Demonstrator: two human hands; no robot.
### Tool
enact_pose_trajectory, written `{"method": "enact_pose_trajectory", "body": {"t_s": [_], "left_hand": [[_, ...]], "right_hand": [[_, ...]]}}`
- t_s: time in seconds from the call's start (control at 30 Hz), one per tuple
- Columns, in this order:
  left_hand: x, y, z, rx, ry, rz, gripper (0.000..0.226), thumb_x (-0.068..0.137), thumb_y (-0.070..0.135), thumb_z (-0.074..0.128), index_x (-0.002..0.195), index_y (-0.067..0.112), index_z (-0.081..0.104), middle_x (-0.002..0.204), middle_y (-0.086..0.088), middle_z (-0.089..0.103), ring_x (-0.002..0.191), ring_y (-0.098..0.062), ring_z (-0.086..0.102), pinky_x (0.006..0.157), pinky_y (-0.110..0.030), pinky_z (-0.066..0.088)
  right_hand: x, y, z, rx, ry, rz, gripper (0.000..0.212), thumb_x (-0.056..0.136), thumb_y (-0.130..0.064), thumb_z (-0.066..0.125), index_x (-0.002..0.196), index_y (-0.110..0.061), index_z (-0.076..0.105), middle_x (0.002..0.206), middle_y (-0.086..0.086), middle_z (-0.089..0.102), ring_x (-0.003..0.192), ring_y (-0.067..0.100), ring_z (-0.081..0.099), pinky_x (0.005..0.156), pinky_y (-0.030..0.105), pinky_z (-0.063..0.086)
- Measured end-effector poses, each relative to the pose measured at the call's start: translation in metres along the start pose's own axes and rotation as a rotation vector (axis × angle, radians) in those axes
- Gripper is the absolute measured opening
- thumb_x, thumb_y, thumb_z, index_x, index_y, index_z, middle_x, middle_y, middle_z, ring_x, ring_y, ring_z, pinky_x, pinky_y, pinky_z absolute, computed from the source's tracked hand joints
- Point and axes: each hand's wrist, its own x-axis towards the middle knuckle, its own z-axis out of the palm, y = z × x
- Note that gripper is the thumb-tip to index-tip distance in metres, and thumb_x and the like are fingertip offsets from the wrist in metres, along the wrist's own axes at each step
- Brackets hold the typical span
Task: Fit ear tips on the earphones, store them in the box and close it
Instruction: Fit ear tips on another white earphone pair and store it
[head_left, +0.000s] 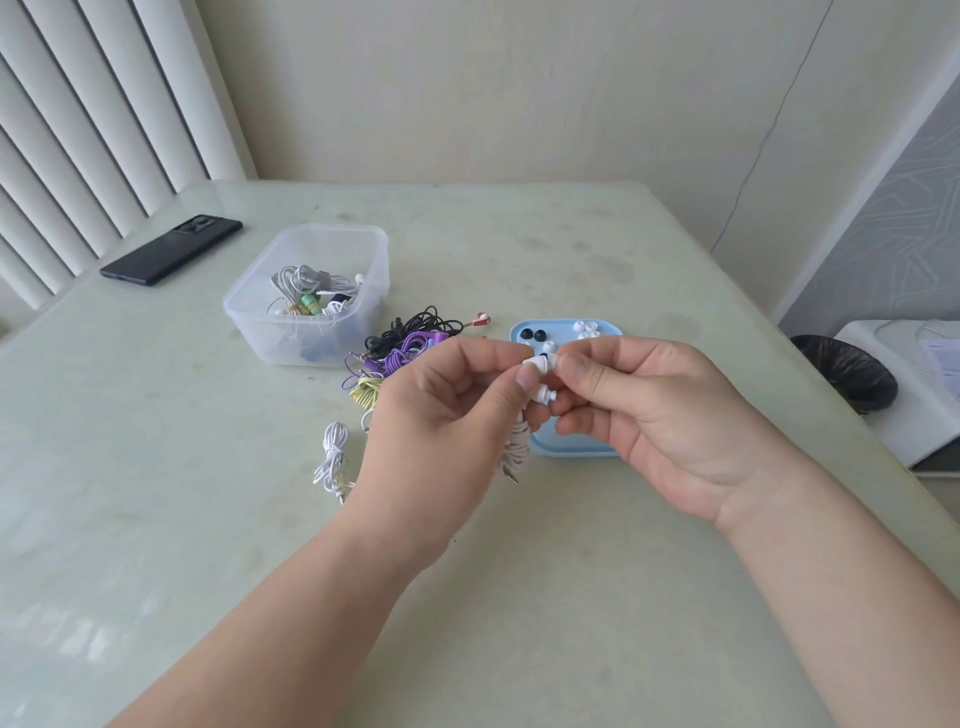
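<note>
My left hand (447, 410) grips a pair of white earphones (540, 364), its coiled cable (517, 447) hanging below the palm. One earbud sticks up between thumb and forefinger; the second earbud (545, 394) shows just under it. My right hand (649, 405) pinches a white ear tip (555, 361) against the upper earbud. Both hands hover over the left part of the light blue lid (571, 447), which holds loose black ear tips (532, 335) and white ear tips (584, 328). The clear plastic box (311, 291) stands at the back left with several earphones inside.
A heap of black, purple and yellow earphones (400, 348) lies between box and lid. A bundled white earphone (332, 457) lies left of my left wrist. A black phone (171, 249) rests at the far left. The table's right edge borders a bin (847, 374).
</note>
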Motion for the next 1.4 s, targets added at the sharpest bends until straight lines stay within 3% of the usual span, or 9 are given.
{"method": "enact_pose_trajectory", "body": {"t_s": [0.23, 0.5, 0.87, 1.13, 1.4], "left_hand": [[0.001, -0.002, -0.001, 0.008, 0.021, 0.009, 0.005, 0.097, 0.007, 0.070, 0.095, 0.008, 0.075, 0.082, -0.007, 0.078, 0.074, -0.017, 0.074, 0.070, -0.024, 0.055], [0.000, -0.004, 0.003, 0.008, 0.071, 0.029, 0.002, 0.097, 0.003, 0.068, 0.096, 0.003, 0.070, 0.081, -0.004, 0.077, 0.072, -0.013, 0.074, 0.070, -0.022, 0.057], [-0.001, -0.005, 0.004, 0.064, 0.122, 0.060, 0.002, 0.098, 0.003, 0.068, 0.096, 0.003, 0.070, 0.082, -0.003, 0.078, 0.076, -0.013, 0.076, 0.071, -0.023, 0.058], [0.000, -0.005, 0.003, 0.053, 0.116, 0.075, 0.003, 0.097, 0.004, 0.069, 0.095, 0.005, 0.070, 0.083, -0.003, 0.078, 0.078, -0.016, 0.077, 0.074, -0.028, 0.061], [-0.001, -0.001, 0.001, -0.042, 0.061, 0.064, 0.004, 0.097, 0.002, 0.068, 0.096, -0.001, 0.069, 0.080, -0.008, 0.076, 0.074, -0.016, 0.073, 0.072, -0.024, 0.057]], "right_hand": [[0.001, 0.004, 0.003, 0.008, 0.017, -0.020, 0.019, 0.081, -0.013, 0.072, 0.094, 0.000, 0.073, 0.089, 0.017, 0.072, 0.084, 0.031, 0.066, 0.069, 0.029, 0.059], [0.001, 0.014, 0.014, 0.043, 0.079, -0.099, 0.017, 0.093, -0.003, 0.063, 0.103, 0.010, 0.069, 0.084, 0.019, 0.072, 0.074, 0.030, 0.070, 0.070, 0.030, 0.058], [0.001, 0.025, 0.023, 0.076, 0.119, -0.162, 0.018, 0.094, -0.005, 0.063, 0.102, 0.009, 0.070, 0.090, 0.021, 0.071, 0.079, 0.029, 0.067, 0.076, 0.033, 0.059], [0.000, 0.022, 0.024, 0.100, 0.110, -0.175, 0.018, 0.093, -0.004, 0.062, 0.104, 0.007, 0.070, 0.094, 0.020, 0.074, 0.079, 0.028, 0.070, 0.074, 0.033, 0.059], [0.000, 0.015, 0.018, 0.060, 0.086, -0.185, 0.020, 0.077, -0.007, 0.073, 0.095, 0.003, 0.073, 0.086, 0.023, 0.073, 0.074, 0.033, 0.068, 0.075, 0.038, 0.055]]}}
